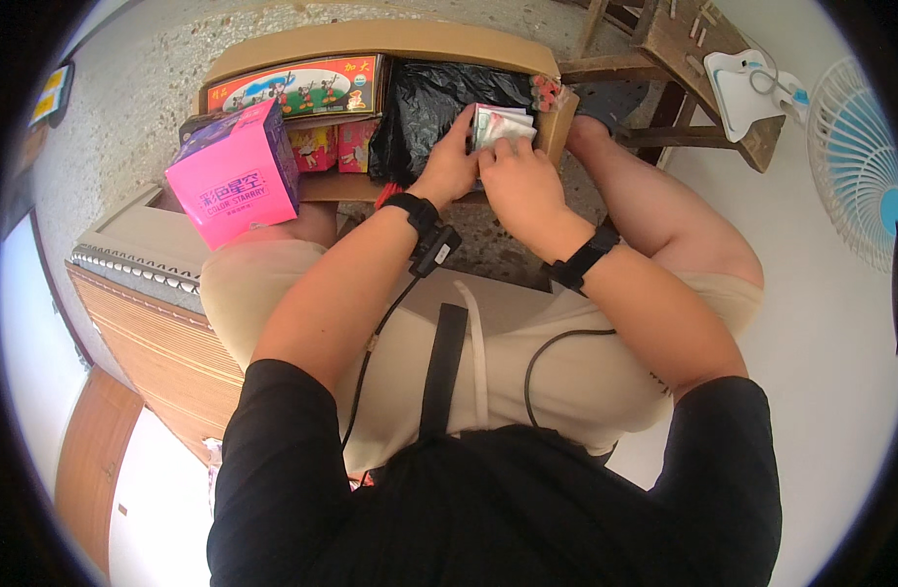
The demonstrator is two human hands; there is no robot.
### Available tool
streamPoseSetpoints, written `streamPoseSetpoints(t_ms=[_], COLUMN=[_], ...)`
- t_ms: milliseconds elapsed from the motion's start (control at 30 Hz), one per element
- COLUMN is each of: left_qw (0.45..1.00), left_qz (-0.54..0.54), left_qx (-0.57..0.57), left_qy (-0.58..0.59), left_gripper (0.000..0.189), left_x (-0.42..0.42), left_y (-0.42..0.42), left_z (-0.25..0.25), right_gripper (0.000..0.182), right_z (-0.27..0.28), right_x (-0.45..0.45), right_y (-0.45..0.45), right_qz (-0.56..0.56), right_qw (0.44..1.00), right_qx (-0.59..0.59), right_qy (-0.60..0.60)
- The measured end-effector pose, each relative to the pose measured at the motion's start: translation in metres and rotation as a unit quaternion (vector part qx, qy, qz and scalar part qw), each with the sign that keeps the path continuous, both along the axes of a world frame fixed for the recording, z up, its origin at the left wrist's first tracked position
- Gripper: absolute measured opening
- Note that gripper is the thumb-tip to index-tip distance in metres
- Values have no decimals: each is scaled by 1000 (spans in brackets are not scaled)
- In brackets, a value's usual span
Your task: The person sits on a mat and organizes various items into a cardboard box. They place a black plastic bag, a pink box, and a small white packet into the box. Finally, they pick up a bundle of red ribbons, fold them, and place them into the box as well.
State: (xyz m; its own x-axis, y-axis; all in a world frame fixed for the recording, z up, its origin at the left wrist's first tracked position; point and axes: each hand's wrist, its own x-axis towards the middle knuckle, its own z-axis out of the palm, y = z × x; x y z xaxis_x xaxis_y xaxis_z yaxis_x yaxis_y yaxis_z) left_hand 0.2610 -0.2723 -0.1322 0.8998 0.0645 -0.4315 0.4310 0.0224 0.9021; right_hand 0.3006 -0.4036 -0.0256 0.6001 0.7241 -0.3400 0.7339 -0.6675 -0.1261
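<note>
Both my hands are at a small stack of flat plastic-wrapped packets (509, 126) at the right end of an open cardboard box (449, 33). My left hand (449, 163) has its fingers along the stack's left side. My right hand (519, 176) rests with bent fingers over the near edge of the packets. Beneath and left of them lies a black plastic bag (427, 95). A bundle of small red items (546, 92) sits in the box's far right corner. The undersides of the packets and my fingertips are partly hidden.
A pink box (236, 183) leans by my left knee, before a printed carton (295, 88) and small red boxes (353, 143). At right are a wooden stool (669, 44), a white plastic device (742, 95) and a fan (860, 161). A cable runs from each wrist strap.
</note>
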Motion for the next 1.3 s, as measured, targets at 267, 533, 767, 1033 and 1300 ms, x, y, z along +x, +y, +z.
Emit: streamPoseSetpoints(t_ms=[267, 533, 767, 1033, 1300], left_qw=[971, 993, 965, 983, 976], left_qz=[-51, -58, -100, -100, -66], left_qx=[216, 103, 239, 153, 209], left_qy=[90, -8, -34, -20, -21], left_gripper=[70, 53, 56, 68, 49], left_x=[0, -1, -3, -3, 14], left_y=[-1, -3, -10, -15, 9], left_z=[18, 19, 19, 20, 70], right_gripper=[27, 24, 28, 30, 31], right_z=[-2, 4, -21, -18, -23], right_x=[8, 1, 7, 15, 18], right_y=[2, 7, -9, -5, 3], right_qz=[-12, -9, -14, -7, -17], right_qw=[999, 999, 1000, 997, 986], right_qx=[-18, -1, -18, -45, -104], right_qy=[27, -36, 20, 66, 126])
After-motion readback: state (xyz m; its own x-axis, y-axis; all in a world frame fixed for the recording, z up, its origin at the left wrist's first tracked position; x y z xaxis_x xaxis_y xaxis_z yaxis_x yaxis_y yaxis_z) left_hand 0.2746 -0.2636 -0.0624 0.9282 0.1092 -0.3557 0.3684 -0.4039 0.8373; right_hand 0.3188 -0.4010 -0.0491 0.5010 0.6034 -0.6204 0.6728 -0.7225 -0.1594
